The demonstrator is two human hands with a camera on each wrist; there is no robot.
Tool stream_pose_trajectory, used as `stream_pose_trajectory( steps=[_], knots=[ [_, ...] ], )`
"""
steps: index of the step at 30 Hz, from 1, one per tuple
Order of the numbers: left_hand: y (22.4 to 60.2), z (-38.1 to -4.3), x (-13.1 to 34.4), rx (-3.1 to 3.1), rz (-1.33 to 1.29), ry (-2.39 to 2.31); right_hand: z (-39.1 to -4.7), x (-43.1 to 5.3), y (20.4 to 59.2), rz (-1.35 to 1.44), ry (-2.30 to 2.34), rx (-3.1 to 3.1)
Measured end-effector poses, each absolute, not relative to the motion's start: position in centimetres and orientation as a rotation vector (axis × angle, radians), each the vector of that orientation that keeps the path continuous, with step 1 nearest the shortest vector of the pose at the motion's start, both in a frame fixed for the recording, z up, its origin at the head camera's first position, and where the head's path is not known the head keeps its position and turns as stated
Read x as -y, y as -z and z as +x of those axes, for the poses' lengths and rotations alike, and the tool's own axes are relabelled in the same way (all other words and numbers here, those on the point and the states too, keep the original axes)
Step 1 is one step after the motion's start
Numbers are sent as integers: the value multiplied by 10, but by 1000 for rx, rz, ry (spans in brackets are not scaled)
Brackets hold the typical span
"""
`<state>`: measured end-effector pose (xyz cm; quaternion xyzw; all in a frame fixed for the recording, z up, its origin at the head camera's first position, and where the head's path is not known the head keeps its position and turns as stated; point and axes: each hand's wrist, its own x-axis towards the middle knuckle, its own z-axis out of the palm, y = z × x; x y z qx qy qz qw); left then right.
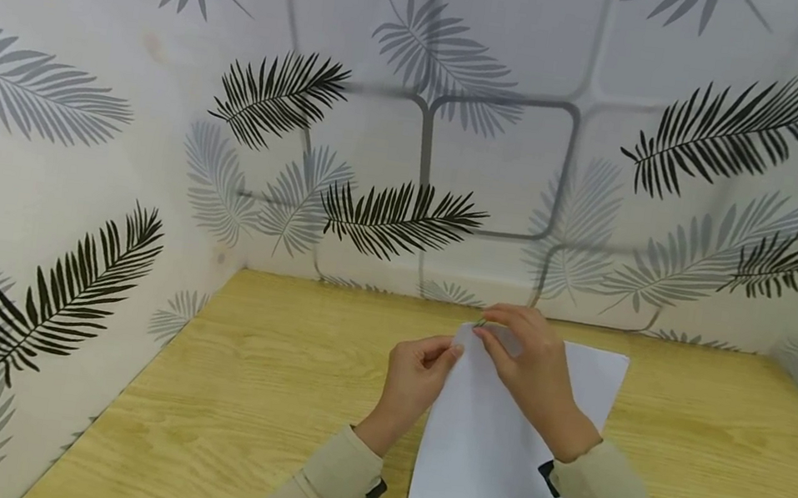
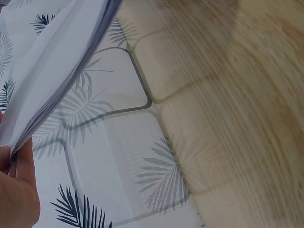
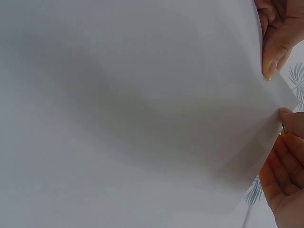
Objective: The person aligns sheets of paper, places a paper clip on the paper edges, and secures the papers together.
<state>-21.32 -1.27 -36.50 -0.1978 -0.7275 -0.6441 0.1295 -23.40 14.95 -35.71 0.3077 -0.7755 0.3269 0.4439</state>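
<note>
A stack of white paper sheets (image 1: 484, 462) is tilted up, its far edge raised toward the wall. My left hand (image 1: 416, 377) pinches the stack's left edge close to the top left corner, thumb in front. In the left wrist view the layered edge of the paper (image 2: 61, 90) runs up from that hand (image 2: 19, 190). My right hand (image 1: 541, 377) pinches a small paper clip (image 1: 479, 323) between thumb and forefinger at the top edge, just right of that corner. In the right wrist view the clip (image 3: 284, 128) shows partly, beneath the thumb at the paper's edge.
The wood-grain table (image 1: 276, 376) extends to both sides of the paper. A wall covering (image 1: 381, 154) with leaf prints rises behind and at the left. Dark wrist straps (image 1: 375, 493) show at both sleeves.
</note>
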Motion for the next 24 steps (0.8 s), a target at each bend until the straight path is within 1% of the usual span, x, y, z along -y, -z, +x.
stream_pose_trajectory(
  steps=[24],
  knots=[
    [364, -211, 16, 2096, -555, 1853, -233, -141, 362, 778, -856, 1923]
  ],
)
